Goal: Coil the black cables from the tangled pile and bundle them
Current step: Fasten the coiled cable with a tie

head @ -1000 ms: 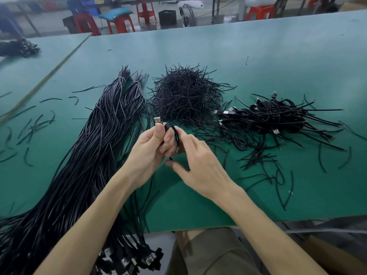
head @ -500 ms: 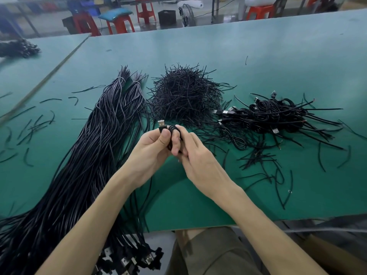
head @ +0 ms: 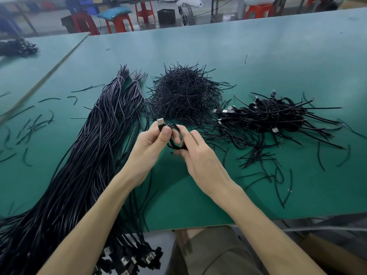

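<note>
The left hand (head: 151,144) is pinching a small coil of black cable (head: 174,135) just below its USB plug (head: 160,123), with the thumb pressing the loops, above the near middle of the green surface (head: 258,56). The right hand (head: 200,155) is gripping the coil's right side, its fingers (head: 190,135) curling round it. For a neat bundle, both hands should be keeping the loops flat and even. Loosening either grip before a tie from the far pile of ties (head: 186,96) is binding the waist would probably be letting the coil spring open.
</note>
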Available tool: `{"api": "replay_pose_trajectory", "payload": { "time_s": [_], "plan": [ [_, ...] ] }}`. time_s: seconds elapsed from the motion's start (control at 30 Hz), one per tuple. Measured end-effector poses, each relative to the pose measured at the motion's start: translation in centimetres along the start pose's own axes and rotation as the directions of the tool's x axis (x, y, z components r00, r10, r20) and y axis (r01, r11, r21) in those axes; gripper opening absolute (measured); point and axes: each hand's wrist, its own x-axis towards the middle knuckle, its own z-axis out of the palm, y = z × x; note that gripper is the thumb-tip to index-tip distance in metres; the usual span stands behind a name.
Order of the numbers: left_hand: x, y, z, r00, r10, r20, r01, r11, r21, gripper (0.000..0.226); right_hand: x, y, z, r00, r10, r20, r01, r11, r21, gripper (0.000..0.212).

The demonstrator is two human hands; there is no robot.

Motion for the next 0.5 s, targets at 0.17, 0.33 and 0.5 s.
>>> {"api": "replay_pose_trajectory", "payload": {
  "time_s": [0.17, 0.33, 0.5],
  "plan": [
    [-0.08, 0.07, -0.33, 0.999, -0.014, -0.04, 0.012, 0.998, -0.057, 0.023, -0.16, -0.05, -0.28, 1.0, -0.01, 0.009, 0.01, 0.998, 0.058, 0.057],
    [-0.11, 0.26, -0.51, 0.999, 0.018, -0.027, -0.022, 0.992, -0.124, 0.012, 0.01, 0.28, -0.23, 1.0, 0.017, -0.015, -0.018, 1.0, -0.006, 0.058],
    [-0.06, 0.34, -0.29, 0.986, 0.164, -0.041, -0.156, 0.975, 0.157, 0.013, 0.13, 0.09, -0.23, 0.985, -0.035, -0.168, 0.004, 0.983, -0.184, 0.059]
  ]
}}
